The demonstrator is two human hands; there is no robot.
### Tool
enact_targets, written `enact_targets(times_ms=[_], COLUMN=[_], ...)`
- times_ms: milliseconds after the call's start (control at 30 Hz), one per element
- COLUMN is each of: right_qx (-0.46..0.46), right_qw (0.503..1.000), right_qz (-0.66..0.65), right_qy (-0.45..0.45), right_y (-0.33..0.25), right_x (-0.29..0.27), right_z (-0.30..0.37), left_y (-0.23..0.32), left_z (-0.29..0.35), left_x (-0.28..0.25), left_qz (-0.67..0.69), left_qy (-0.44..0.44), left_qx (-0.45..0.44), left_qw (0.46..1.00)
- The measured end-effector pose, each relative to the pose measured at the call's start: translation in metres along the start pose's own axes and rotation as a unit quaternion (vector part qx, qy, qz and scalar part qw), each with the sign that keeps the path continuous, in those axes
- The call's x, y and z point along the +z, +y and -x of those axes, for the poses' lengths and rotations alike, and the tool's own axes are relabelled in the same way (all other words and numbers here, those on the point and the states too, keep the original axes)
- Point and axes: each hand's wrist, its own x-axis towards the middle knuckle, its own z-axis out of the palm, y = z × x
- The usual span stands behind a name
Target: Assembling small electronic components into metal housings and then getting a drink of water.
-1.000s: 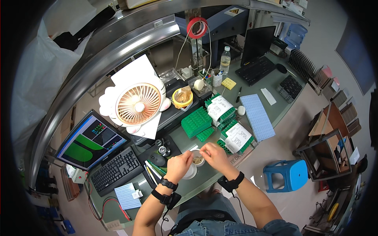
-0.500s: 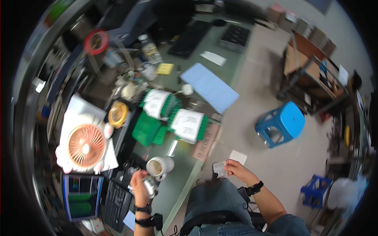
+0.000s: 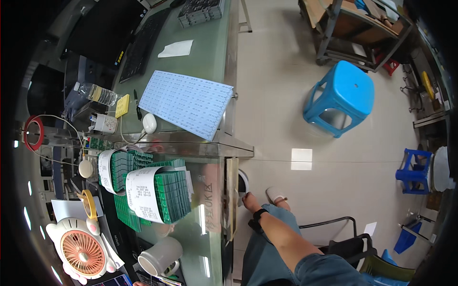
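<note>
My right hand [image 3: 251, 202] is low beside the desk's right edge, above my leg. Its fingers look curled, and whatever is in them, if anything, is hidden. Close by is a dark rounded thing with a white rim [image 3: 243, 181], partly covered by the desk edge. Of my left hand [image 3: 139, 283], only a sliver of fingertip shows at the lower edge, near a tilted-looking white mug [image 3: 164, 255]. Beyond the mug are stacks of green circuit boards [image 3: 174, 195] wrapped in printed white paper bands [image 3: 143, 195].
A blue patterned sheet [image 3: 186, 105] lies on the green desk top [image 3: 205, 52]. A pink fan [image 3: 83, 252] stands at the lower left, with a yellow tape roll [image 3: 89, 205] behind it. On the floor are a blue stool [image 3: 350, 90] and a wheeled cart [image 3: 329, 33].
The view has swung right. My right hand has moved toward the desk edge, and the crumpled clear plastic in it no longer shows. My left hand and its silvery object have nearly left view.
</note>
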Motion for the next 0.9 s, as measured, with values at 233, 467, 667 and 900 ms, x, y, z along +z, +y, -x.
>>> enact_targets(times_ms=[233,467,667,900], right_qx=[0.034,-0.25,0.024,-0.441], right_qw=[0.967,0.967,0.955,0.804], right_qz=[-0.241,-0.052,-0.03,0.123], right_qy=[-0.068,0.013,-0.293,-0.38], right_y=[0.065,0.058,-0.111,-0.343], right_x=[0.046,-0.041,-0.194,-0.165], right_z=[-0.088,-0.05,0.161,0.367], left_y=[-0.026,-0.031,-0.071,-0.056], left_z=[-0.023,-0.046,-0.043,-0.039], left_x=[0.004,0.013,0.052,0.036], left_qz=[-0.518,-0.549,-0.557,-0.477], left_qy=[0.178,0.153,0.169,0.126], left_qx=[0.27,0.269,0.275,0.244], left_qw=[0.792,0.776,0.765,0.835])
